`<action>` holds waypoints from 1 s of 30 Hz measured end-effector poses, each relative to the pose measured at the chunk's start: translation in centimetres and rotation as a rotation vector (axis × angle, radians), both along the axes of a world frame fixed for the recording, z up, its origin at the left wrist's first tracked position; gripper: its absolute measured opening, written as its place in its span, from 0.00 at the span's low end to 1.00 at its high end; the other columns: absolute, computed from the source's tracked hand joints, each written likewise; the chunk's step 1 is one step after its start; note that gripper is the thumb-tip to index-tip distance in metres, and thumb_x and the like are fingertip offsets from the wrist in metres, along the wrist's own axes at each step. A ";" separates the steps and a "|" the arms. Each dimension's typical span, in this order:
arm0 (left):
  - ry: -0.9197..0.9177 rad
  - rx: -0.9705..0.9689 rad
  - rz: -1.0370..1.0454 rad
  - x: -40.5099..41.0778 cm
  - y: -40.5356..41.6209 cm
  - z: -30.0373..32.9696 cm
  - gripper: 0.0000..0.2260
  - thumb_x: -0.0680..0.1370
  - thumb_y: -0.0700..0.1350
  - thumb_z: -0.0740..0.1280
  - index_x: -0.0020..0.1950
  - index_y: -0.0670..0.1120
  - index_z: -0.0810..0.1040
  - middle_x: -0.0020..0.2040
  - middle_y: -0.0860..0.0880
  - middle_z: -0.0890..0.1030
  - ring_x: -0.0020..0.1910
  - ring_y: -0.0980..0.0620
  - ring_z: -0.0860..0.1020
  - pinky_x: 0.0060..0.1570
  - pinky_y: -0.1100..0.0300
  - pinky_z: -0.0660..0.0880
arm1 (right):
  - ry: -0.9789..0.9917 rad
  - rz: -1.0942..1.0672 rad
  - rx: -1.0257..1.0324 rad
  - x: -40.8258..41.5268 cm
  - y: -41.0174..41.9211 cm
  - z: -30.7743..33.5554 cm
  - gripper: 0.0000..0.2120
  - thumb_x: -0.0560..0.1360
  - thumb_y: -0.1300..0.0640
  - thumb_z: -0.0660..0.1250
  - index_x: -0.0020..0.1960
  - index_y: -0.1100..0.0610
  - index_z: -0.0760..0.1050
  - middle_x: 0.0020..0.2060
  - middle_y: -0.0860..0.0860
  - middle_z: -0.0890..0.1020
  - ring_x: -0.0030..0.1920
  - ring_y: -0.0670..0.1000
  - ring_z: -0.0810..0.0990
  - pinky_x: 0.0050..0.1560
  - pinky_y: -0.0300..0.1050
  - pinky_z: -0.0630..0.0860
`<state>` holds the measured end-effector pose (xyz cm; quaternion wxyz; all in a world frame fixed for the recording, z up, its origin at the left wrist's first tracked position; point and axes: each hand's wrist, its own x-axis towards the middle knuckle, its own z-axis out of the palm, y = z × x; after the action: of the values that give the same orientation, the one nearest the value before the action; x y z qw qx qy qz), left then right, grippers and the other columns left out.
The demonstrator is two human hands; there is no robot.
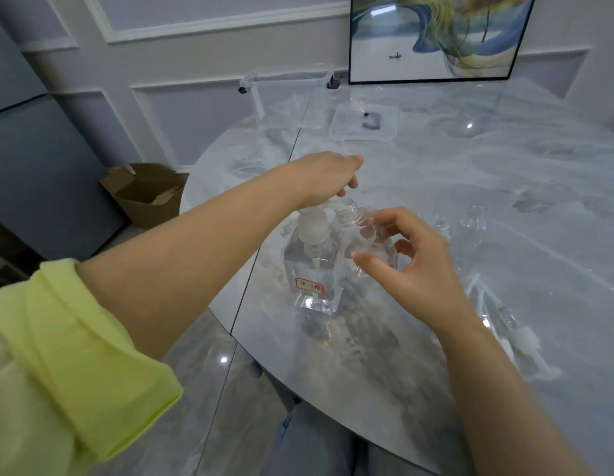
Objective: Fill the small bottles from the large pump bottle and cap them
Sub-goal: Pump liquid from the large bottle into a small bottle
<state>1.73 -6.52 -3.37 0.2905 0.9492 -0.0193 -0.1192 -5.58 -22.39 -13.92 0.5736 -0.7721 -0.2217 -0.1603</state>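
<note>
Head view, center frame: your left hand (336, 176) sits on top of the large pump bottle (314, 269), fingers curled down on the pump head, probably so you can press it. Your right hand (415, 266) pinches a small bottle (370, 242) between thumb and fingers, tilted so its open neck meets the spout, which looks like the point of holding it at that angle. The pump bottle has clear liquid, roughly half full I'd guess; how much the small one holds I can't tell. Lower right of the frame, another bottle with a pump (504, 321) lies on the marble table (504, 173). Upper middle, a clear bin (288, 94) stands open.
</note>
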 end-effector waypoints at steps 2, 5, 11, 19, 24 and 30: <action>-0.052 0.000 0.012 0.0 0.1 0.0 0.24 0.86 0.58 0.49 0.64 0.49 0.80 0.62 0.50 0.81 0.62 0.49 0.76 0.58 0.54 0.66 | -0.006 0.001 -0.004 0.0 0.1 0.0 0.14 0.69 0.52 0.74 0.53 0.44 0.77 0.49 0.40 0.82 0.52 0.45 0.80 0.51 0.38 0.77; -0.015 -0.009 0.017 0.2 0.1 -0.2 0.24 0.86 0.58 0.49 0.63 0.49 0.81 0.60 0.49 0.81 0.62 0.48 0.77 0.59 0.53 0.67 | -0.008 -0.006 -0.017 0.1 0.1 -0.1 0.14 0.69 0.52 0.74 0.54 0.48 0.78 0.49 0.41 0.81 0.52 0.46 0.80 0.51 0.38 0.77; -0.001 0.015 0.016 0.1 -0.1 0.0 0.24 0.86 0.59 0.48 0.64 0.49 0.80 0.61 0.49 0.81 0.62 0.48 0.76 0.58 0.54 0.65 | -0.020 -0.014 0.007 0.0 0.1 0.0 0.13 0.69 0.52 0.75 0.52 0.44 0.77 0.49 0.39 0.81 0.52 0.45 0.80 0.51 0.35 0.75; 0.007 0.001 0.019 0.0 -0.2 0.0 0.25 0.86 0.61 0.48 0.64 0.50 0.80 0.61 0.49 0.81 0.62 0.47 0.77 0.59 0.52 0.67 | -0.036 -0.036 -0.018 0.1 0.1 -0.2 0.14 0.70 0.53 0.76 0.53 0.45 0.77 0.49 0.39 0.80 0.52 0.45 0.79 0.51 0.38 0.76; -0.019 0.017 0.019 0.2 0.0 0.1 0.25 0.86 0.61 0.47 0.65 0.51 0.79 0.62 0.50 0.81 0.63 0.48 0.76 0.60 0.52 0.66 | -0.007 -0.047 0.001 0.0 0.1 -0.1 0.14 0.69 0.51 0.75 0.53 0.45 0.77 0.49 0.39 0.80 0.51 0.44 0.79 0.49 0.43 0.77; -0.011 0.048 0.005 0.2 0.0 0.2 0.25 0.86 0.61 0.47 0.70 0.50 0.75 0.63 0.50 0.81 0.65 0.47 0.75 0.62 0.51 0.67 | 0.007 -0.031 0.015 -0.1 0.1 -0.1 0.13 0.70 0.53 0.75 0.52 0.48 0.78 0.49 0.40 0.80 0.52 0.45 0.80 0.50 0.44 0.77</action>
<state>1.92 -6.54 -3.21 0.2677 0.9567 -0.0155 -0.1136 -5.65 -22.29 -14.00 0.5777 -0.7715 -0.2066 -0.1682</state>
